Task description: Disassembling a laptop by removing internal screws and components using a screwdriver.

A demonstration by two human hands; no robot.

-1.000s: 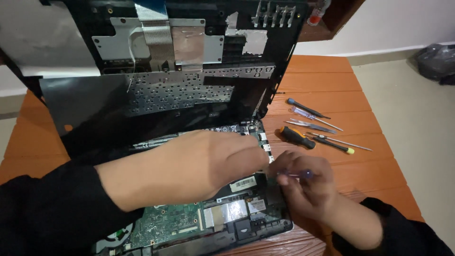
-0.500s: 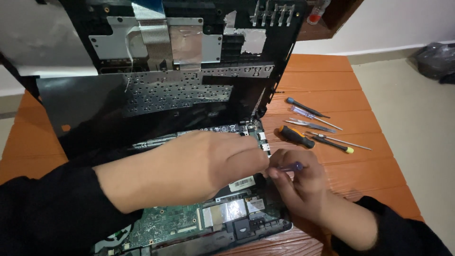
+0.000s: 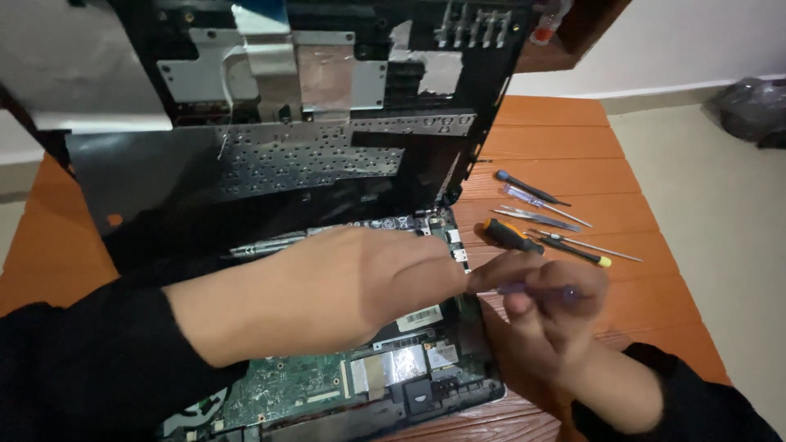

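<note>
An opened laptop lies on an orange wooden table (image 3: 573, 147), its green circuit board (image 3: 295, 389) exposed and its upper cover (image 3: 327, 155) tilted up at the back. My left hand (image 3: 360, 282) rests palm down on the board near the right edge of the laptop base, fingers together, holding nothing that I can see. My right hand (image 3: 548, 307) is closed around a small purple-handled screwdriver (image 3: 536, 289), held level with its thin tip pointing left toward my left fingertips at the laptop's right side.
Several small tools lie on the table right of the laptop: a black and orange screwdriver (image 3: 509, 236), a yellow-tipped one (image 3: 577, 250), metal tweezers (image 3: 540, 218) and a blue-capped driver (image 3: 524, 187). A dark bag (image 3: 753, 110) sits on the pale floor at far right.
My right hand has lifted a little and turned the purple screwdriver to lie level, tip toward the laptop edge. My left hand has stayed on the board.
</note>
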